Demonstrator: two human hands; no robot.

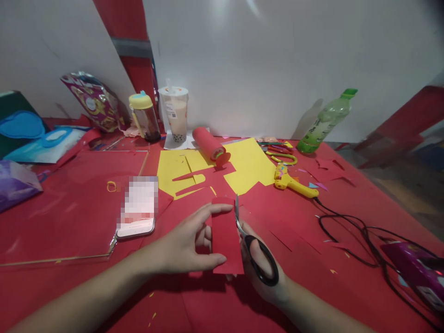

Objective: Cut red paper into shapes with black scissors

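Between the thumb and fingers of my left hand (189, 238) is a strip of red paper (225, 240), its top end rounded. My right hand (265, 273) grips a pair of black-handled scissors (261, 259), the thumb through one loop. The blades point away from me along the paper's upper right edge; whether they are parted I cannot tell. Beyond the hands lie yellow paper sheets (248, 162) with red cut-out pieces (218, 178) on top. A red paper roll (206, 142) rests on its side there, a red disc at its near end.
A phone (137, 208) lies left of my hands. A yellow glue gun (294, 185) with a black cable (360, 226) is on the right, near a green bottle (326, 122). A bubble tea cup (176, 113) and a yellow-lidded bottle (144, 118) stand at the back.
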